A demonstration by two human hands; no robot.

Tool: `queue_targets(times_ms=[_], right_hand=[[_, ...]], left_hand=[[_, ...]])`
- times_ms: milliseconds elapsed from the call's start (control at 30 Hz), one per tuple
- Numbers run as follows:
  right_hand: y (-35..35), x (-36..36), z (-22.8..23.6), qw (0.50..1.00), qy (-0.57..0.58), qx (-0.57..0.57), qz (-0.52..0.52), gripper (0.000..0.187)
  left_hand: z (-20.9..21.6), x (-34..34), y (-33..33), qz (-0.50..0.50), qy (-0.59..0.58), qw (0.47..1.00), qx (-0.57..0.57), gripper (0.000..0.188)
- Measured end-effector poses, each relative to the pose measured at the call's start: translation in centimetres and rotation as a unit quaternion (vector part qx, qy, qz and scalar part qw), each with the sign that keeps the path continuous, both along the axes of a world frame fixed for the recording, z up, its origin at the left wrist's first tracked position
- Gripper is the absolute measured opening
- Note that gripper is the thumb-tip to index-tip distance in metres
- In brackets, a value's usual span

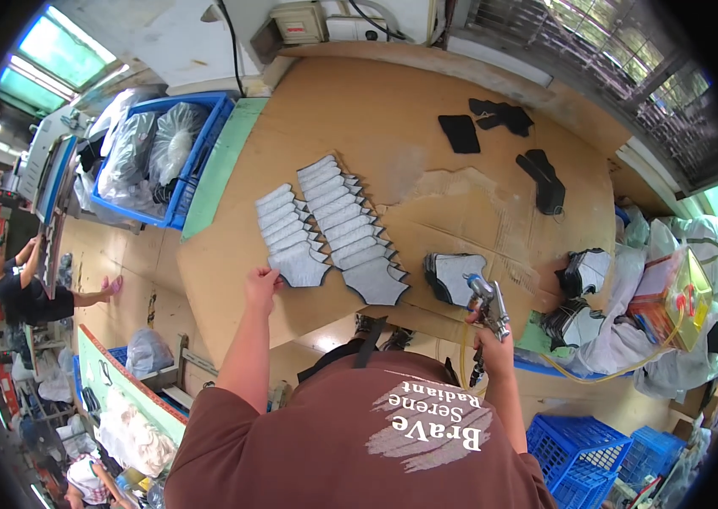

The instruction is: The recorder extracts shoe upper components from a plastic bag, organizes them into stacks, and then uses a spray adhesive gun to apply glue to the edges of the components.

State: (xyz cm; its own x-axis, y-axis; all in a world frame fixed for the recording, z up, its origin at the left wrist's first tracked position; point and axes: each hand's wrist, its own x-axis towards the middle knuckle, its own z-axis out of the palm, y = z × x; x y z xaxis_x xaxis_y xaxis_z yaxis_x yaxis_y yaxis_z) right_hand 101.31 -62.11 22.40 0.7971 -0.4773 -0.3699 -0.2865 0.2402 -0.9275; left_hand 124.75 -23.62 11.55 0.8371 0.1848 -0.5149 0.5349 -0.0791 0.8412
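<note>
Two overlapping rows of cut fabric pieces, grey with dark edges, lie fanned on the cardboard-covered table: a shorter left row (285, 222) and a longer right row (343, 222). My left hand (265, 287) pinches the left corner of the nearest grey fabric piece (301, 265) in the shorter row. In my right hand (494, 346) is a metal spray gun (489, 307), gripped by its handle, with a yellowish hose (464, 352) beside it. The gun's front end is over a neat stack of similar grey pieces (450, 278), partly covering it.
Black cut pieces (459, 134) lie at the table's far right. More stacks (573, 322) sit at the right edge near a yellow-tinted clear box (673, 297). A blue crate (198, 161) with plastic bags stands at left. Another person (28, 293) works beyond it. Blue baskets (575, 454) are lower right.
</note>
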Motion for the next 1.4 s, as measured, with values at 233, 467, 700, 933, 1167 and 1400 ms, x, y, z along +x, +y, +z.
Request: queue_targets(times_ms=[233, 467, 700, 933, 1167, 1400], right_hand=[[0.7, 0.7, 0.6, 0.996, 0.048, -0.014, 0.07, 0.028], [1.5, 1.4, 0.6, 0.997, 0.041, -0.022, 0.055, 0.016], [1.4, 1.4, 0.5, 0.998, 0.04, -0.017, 0.043, 0.013], [0.7, 1.1, 0.6, 0.999, 0.039, 0.004, 0.004, 0.018], [-0.3, 0.1, 0.1, 0.998, 0.039, -0.013, -0.057, 0.021], [-0.1, -0.1, 0.9, 0.999, 0.019, -0.02, -0.024, 0.029]], left_hand=[[1.4, -0.7, -8.4, -0.192, -0.198, 0.92, 0.28, 0.021], [5.9, -6.4, -23.8, -0.416, -0.213, 0.875, 0.128, 0.026], [5.6, -6.8, -25.5, -0.43, -0.177, 0.879, 0.109, 0.026], [5.9, -6.6, -25.3, -0.437, -0.206, 0.867, 0.127, 0.023], [5.9, -6.3, -25.4, -0.446, -0.173, 0.869, 0.123, 0.022], [4.4, -6.5, -23.9, -0.408, -0.162, 0.898, 0.018, 0.019]])
